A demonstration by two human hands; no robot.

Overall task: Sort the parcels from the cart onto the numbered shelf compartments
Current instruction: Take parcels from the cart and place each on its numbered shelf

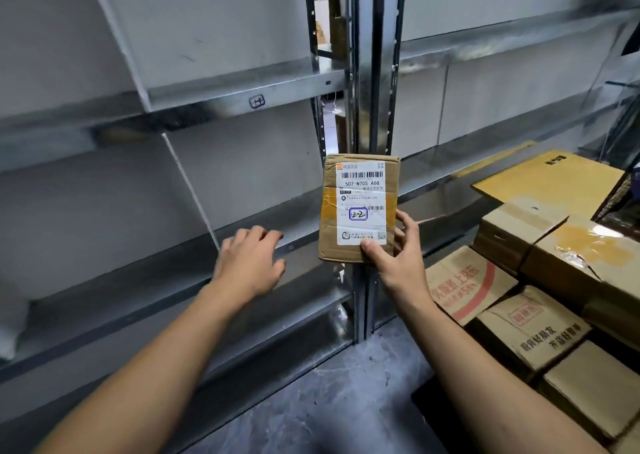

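Observation:
My right hand (398, 256) grips the lower right corner of a small brown cardboard parcel (358, 207) and holds it upright in front of the shelf post. Its white shipping label faces me, with "2-2" handwritten in a blue box. My left hand (247, 263) reaches forward with relaxed fingers over the front edge of a metal shelf (138, 280) and holds nothing. A handwritten tag (256, 101) marks the front rail of the shelf above. The compartments in view hold no parcels.
Several cardboard boxes (526, 315) are stacked at the right, some with red or black print, one with yellow tape (585, 242). A steel upright (367, 72) divides two shelf bays. A white bag (12, 318) lies at the far left. Grey concrete floor (329, 401) lies below.

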